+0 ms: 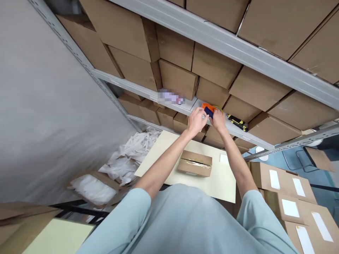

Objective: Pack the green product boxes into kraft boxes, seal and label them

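My right hand [218,119] is closed around an orange and dark blue tape dispenser [208,111] at the shelf's front edge. Beside it, my left hand [196,119] has its fingers pinched together against the dispenser's blue end. Whatever lies between those fingertips is too small to make out. Below my forearms, a small cardboard box [195,163] sits on a pale yellow tabletop [164,150], with shiny clear tape along its top seam.
Cardboard boxes [178,78] fill the grey metal shelves [254,137]. Yellow-and-black cutters [237,122] lie right of my hands, and a blurred-out item [171,97] lies left. White packing material [124,162] is heaped by the wall. Labelled cartons [288,201] are stacked at right.
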Motion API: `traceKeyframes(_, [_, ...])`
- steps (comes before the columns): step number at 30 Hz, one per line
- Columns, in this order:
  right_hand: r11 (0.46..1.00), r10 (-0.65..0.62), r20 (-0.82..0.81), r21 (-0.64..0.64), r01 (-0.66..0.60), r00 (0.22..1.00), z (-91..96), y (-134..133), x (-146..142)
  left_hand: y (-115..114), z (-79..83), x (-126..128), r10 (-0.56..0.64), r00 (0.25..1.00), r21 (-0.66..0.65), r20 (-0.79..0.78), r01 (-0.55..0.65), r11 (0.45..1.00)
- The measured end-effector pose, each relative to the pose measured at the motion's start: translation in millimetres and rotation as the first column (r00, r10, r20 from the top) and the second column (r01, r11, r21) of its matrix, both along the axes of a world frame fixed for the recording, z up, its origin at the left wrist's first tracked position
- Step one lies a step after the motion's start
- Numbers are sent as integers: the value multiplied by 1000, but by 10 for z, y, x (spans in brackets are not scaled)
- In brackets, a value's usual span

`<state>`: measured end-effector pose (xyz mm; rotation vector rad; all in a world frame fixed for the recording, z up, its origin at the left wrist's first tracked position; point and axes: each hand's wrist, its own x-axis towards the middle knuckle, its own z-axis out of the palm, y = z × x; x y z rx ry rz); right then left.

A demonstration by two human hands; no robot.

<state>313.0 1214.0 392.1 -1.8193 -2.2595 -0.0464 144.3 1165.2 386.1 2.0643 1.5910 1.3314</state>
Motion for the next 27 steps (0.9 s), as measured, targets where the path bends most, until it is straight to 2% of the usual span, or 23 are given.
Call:
traceKeyframes(3, [990, -26, 65, -139, 35, 998, 19, 230, -99, 14, 89, -33, -2, 1000, 25, 1, 2, 1000])
traceKeyframes(6, [977, -58, 72, -201, 71, 996, -2, 317, -119, -90, 17, -92, -1, 1000, 11, 9, 1, 1000])
traceKeyframes(8, [978, -82, 30, -192, 86, 996, -12, 323, -89, -210, -80, -127, 4, 1000, -20, 26, -3, 1000])
traceKeyframes(11, [988, -66, -53, -140, 58, 996, -80, 188, -3, -500, -278, -188, 1, 997, -74, 78, 4, 997])
traceKeyframes(14, [995, 16, -292, -86, -43, 956, -276, -245, 52, -924, -512, -259, 1, 977, -117, 214, 25, 993])
traceKeyframes(16, [991, 37, -555, -89, -103, 831, -462, -698, 13, -1239, -662, -289, -1, 941, -134, 338, 49, 990])
traceKeyframes(18, [973, 17, -780, -132, -190, 625, -650, -1204, -99, -1536, -790, -296, -12, 902, -136, 432, 78, 988])
traceKeyframes(20, [950, -58, -905, -180, -255, 421, -810, -1673, -262, -1788, -893, -293, -8, 878, -144, 479, 88, 986])
traceKeyframes(21, [941, -100, -932, -203, -273, 349, -876, -1871, -348, -1894, -936, -293, 5, 873, -159, 488, 83, 984])
traceKeyframes(23, [930, -169, -950, -242, -276, 263, -983, -2174, -499, -2069, -1008, -310, 41, 873, -207, 486, 70, 976])
traceKeyframes(27, [928, -232, -950, -280, -244, 207, -1147, -2470, -641, -2313, -1094, -402, 49, 900, -283, 433, 84, 956])
